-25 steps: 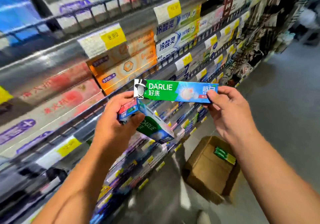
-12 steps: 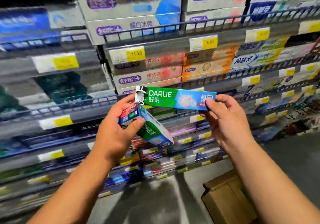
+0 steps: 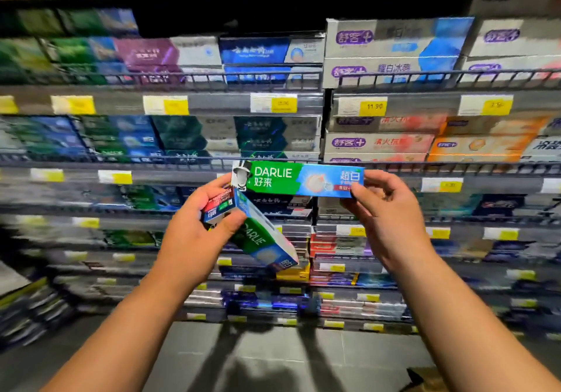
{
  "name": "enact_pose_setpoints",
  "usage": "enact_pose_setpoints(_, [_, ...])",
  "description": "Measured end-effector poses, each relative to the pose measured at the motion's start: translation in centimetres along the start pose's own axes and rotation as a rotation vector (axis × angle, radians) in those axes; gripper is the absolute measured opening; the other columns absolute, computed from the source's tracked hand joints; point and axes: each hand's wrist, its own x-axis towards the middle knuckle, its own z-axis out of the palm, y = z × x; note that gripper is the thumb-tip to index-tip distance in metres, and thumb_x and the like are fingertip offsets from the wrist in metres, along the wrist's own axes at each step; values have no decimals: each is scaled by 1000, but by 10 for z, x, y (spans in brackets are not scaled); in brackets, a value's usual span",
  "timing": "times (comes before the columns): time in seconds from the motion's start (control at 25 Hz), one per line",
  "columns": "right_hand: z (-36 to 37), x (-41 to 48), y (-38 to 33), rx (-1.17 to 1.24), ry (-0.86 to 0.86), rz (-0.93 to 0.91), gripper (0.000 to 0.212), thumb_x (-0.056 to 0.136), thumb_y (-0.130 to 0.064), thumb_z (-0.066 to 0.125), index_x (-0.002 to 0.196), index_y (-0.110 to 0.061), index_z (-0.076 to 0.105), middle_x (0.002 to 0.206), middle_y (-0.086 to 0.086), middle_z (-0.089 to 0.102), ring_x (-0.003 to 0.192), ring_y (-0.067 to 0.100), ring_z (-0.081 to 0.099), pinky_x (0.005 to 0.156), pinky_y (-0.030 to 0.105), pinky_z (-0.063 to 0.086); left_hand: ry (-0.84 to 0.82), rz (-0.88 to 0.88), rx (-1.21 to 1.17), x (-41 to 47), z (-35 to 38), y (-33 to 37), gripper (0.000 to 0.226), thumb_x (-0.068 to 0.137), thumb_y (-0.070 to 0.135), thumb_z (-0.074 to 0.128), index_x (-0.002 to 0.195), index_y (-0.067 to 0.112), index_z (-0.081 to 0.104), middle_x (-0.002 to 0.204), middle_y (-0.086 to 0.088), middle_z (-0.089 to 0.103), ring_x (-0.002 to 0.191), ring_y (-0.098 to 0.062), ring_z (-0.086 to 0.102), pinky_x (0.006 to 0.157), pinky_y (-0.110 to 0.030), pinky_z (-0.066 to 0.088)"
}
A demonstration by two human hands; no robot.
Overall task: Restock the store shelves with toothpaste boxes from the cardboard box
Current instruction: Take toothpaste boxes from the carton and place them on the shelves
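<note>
My right hand (image 3: 385, 218) pinches the blue end of a green and blue Darlie toothpaste box (image 3: 291, 177), held level at chest height in front of the shelves. Its white end meets my left hand's fingers. My left hand (image 3: 194, 233) grips a small stack of like boxes (image 3: 258, 237) by one end, tilted down to the right. A corner of the cardboard box (image 3: 431, 381) shows at the bottom right on the floor.
Store shelves (image 3: 273, 106) with wire front rails and yellow price tags fill the view, stocked with many toothpaste boxes in several colours. Grey floor (image 3: 273, 358) lies below, with my shadow on it.
The view has swung left, from along the aisle to facing the shelves square on. The cardboard box has slid to the bottom right corner. Both hands keep the same hold on the boxes.
</note>
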Motion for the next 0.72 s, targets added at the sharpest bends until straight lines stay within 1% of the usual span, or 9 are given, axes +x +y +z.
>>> enact_pose_setpoints(0.04, [17,-5,4,-12,-34,0,20,87,7,58,94,-12,56,85,7,67,80,18,67,77,31,59,19,-3,-7,-3,-18,-2,38,86,13,66,121,26,59,119,35,59,108,10,57,88,-8,45])
enact_pose_setpoints(0.12, [53,-16,13,-42,-91,-5,21,87,6,59,94,-14,57,89,10,66,84,19,66,80,33,57,42,-12,-37,-6,-56,-8,40,86,12,65,121,31,58,118,36,59,107,10,58,85,-9,47])
enact_pose_setpoints(0.2, [89,-25,23,-55,-114,-26,21,87,5,59,93,-15,57,94,12,64,88,20,65,81,32,57,54,-24,-65,-8,-94,-17,41,85,16,65,123,28,58,117,34,60,107,9,58,86,-11,48])
enact_pose_setpoints(0.32, [142,-38,38,-49,-120,-50,22,86,5,60,94,-15,57,99,13,64,93,22,65,80,30,58,54,-53,-77,-4,-148,-32,45,78,32,65,122,24,58,118,32,60,107,9,58,82,-10,48])
enact_pose_setpoints(0.4, [182,-47,50,-19,-134,-45,22,86,5,60,95,-15,57,103,15,62,96,23,64,81,30,58,52,-62,-72,0,-190,-42,51,72,42,64,119,23,59,119,34,58,108,10,57,84,-14,49])
enact_pose_setpoints(0.48, [220,-54,60,-3,-149,-61,23,86,5,60,94,-16,57,102,13,60,95,23,64,79,28,58,59,-60,-54,8,-229,-50,55,71,44,64,121,22,59,113,37,59,104,13,57,84,-17,49])
enact_pose_setpoints(0.56, [251,-57,68,-20,-153,-91,23,86,5,60,93,-17,57,101,12,61,97,24,64,81,31,57,68,-46,-39,17,-260,-57,50,76,39,65,124,25,57,110,36,61,100,13,59,81,-14,49])
enact_pose_setpoints(0.64, [276,-60,74,-74,-150,-131,24,86,3,63,93,-19,58,98,9,61,97,24,63,86,35,54,75,-40,-30,24,-285,-62,49,79,36,65,126,28,56,118,28,60,101,10,59,82,-16,50])
enact_pose_setpoints(0.72, [297,-61,78,-233,-138,-213,25,84,-3,68,94,-24,58,95,5,63,92,21,62,87,35,52,73,-44,-55,32,-307,-67,53,76,38,64,127,28,55,126,23,56,103,7,59,85,-22,53])
